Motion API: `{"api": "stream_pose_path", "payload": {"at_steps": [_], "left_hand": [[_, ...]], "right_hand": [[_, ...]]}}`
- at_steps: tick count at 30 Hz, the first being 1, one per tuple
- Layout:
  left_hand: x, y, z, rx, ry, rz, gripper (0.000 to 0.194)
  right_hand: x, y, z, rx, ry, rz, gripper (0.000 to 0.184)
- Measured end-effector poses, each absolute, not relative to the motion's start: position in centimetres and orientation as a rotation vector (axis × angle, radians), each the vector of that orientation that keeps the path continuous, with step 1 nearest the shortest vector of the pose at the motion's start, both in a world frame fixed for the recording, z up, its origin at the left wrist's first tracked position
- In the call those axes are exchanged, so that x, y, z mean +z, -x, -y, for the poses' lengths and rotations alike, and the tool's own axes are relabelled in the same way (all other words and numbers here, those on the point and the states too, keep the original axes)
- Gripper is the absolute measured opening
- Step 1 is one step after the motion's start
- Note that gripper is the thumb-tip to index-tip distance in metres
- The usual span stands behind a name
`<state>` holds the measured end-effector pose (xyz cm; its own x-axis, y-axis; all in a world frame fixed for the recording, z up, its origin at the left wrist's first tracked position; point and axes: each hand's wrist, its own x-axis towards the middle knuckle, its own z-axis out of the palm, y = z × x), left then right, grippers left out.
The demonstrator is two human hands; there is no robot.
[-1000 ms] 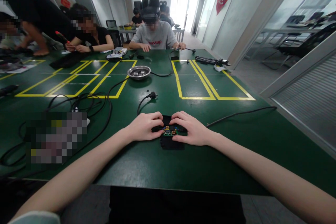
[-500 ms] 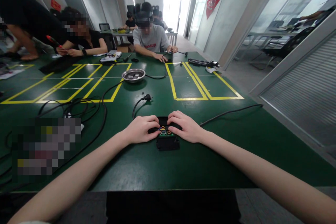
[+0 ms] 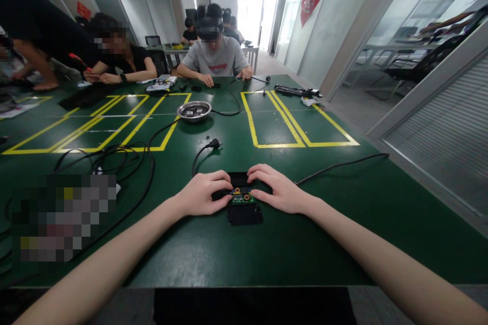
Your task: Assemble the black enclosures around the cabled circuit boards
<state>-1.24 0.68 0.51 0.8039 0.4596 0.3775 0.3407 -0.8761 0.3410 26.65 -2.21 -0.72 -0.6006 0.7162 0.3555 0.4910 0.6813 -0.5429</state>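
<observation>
A green circuit board (image 3: 242,196) with copper-coloured ring coils lies in front of me, between my hands. Behind it is a black plastic case half (image 3: 239,179), and a flat black cover (image 3: 246,215) rests on the near side. My left hand (image 3: 206,192) closes its thumb and fingers on the board's left end, where a black cable enters. At the right end, my right hand (image 3: 276,189) has its thumb against the board and its fingers curved over the case edge. The exact contact under the fingertips is partly hidden.
A black power plug (image 3: 214,143) lies beyond my left hand. Further off stands a metal bowl (image 3: 194,111) holding small metal parts. Cables (image 3: 114,155) coil at left; another cable (image 3: 343,163) runs right. A co-worker in grey (image 3: 213,56) sits across the table.
My right hand's thumb and fingers have spread slightly and shifted right, showing more of the board. My left hand stays in place. The co-worker opposite has moved a hand to the left.
</observation>
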Motion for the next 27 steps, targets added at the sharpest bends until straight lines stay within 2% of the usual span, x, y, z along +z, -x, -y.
{"api": "stream_pose_path", "payload": {"at_steps": [5,7,11,15,19,24,27], "left_hand": [[0.7,1.3,-0.5,0.674,-2.71,-0.592,0.017],[0.8,1.3,-0.5,0.696,-2.702,-0.602,0.02],[1.1,1.1,-0.3,0.718,-2.629,-0.651,0.017],[1.1,0.9,-0.2,0.776,-2.423,-0.681,0.004],[1.4,1.0,-0.3,0.716,-2.077,-0.747,0.007],[2.0,1.2,-0.2,0.459,-1.754,-0.697,0.015],[2.3,1.3,0.3,0.36,-1.721,-0.667,0.013]], "right_hand": [[-0.4,-26.7,2.9,0.524,0.908,2.36,0.036],[-0.1,-26.8,2.9,0.496,0.924,2.339,0.033],[0.3,-27.5,2.5,0.447,0.981,2.383,0.014],[0.5,-28.0,2.3,0.441,1.023,2.481,0.019],[0.7,-28.0,2.6,0.435,0.956,2.463,0.024],[1.4,-27.9,3.8,0.19,0.83,2.488,0.019],[1.7,-27.6,4.4,0.241,0.815,2.52,0.018]]}}
